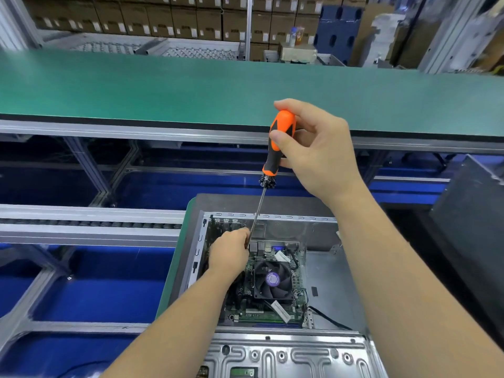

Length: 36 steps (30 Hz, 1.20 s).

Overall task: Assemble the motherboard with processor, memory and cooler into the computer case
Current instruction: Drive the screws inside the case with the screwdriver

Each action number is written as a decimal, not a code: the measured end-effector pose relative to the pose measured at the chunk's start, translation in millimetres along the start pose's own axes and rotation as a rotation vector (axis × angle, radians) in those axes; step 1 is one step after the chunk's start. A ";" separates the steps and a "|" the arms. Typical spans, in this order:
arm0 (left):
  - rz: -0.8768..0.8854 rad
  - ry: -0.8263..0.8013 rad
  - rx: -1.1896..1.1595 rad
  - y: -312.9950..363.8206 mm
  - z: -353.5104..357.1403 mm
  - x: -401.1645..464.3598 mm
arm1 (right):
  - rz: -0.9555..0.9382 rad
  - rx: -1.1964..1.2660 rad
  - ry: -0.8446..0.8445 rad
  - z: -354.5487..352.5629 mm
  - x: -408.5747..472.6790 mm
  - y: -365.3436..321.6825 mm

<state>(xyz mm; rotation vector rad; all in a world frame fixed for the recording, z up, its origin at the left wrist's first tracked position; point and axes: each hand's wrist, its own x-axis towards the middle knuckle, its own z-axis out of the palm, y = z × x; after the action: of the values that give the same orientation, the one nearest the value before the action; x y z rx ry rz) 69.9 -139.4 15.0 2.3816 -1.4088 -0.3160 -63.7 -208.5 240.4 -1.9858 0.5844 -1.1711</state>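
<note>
The open grey sheet-metal computer case (321, 271) lies on its side on the green-edged table (174, 268), and everything else is placed from it. Inside, toward its left half, sits the green motherboard (272, 313), with the square black cooler fan (272, 281) bearing a purple label mounted near the board's middle.

Beyond the fan, at the board's far-left corner, the left hand (230, 253) is curled around the lower end of the screwdriver's thin steel shaft (257, 211), steadying the tip, which is hidden behind the fingers. From there the shaft's long axis rises steeply, leaning slightly rightward and away, out over the case's far wall.

Farther up, the right hand (317, 154) grips the orange-and-black screwdriver handle (281, 140) with thumb and fingers wrapped around it, wrist bent and forearm coming in from the lower right. Judging by this, a far-corner board screw is being driven, and keeping the shaft in line with the screw matters most.
</note>
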 end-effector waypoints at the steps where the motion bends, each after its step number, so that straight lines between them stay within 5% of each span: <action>1: -0.001 0.000 0.002 0.4 0.3 -0.3 | 0.001 -0.003 0.003 0.0 0.3 0.7; 9: -0.030 -0.071 -0.035 0.1 -18.8 -5.8 | -0.015 -0.019 0.013 1.2 0.9 5.6; 15: 0.305 0.093 -0.154 -10.6 -83.3 3.9 | -0.011 -0.022 -0.007 14.7 -1.0 13.8; 19: 0.257 -0.027 -0.322 -17.0 -87.4 7.1 | -0.024 -0.039 -0.018 25.2 -1.6 17.4; 25: 0.198 0.120 -0.331 -17.4 -61.8 8.1 | -0.031 -0.066 -0.044 37.4 -1.7 23.4; 36: 0.170 0.085 -0.297 -14.1 -61.4 19.0 | -0.070 -0.132 -0.045 47.5 -1.8 30.4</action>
<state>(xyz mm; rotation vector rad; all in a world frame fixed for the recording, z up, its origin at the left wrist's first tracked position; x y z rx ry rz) 112.6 -138.3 65.1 2.0018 -1.4052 -0.3472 -23.3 -208.5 201.1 -2.1539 0.5866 -1.1530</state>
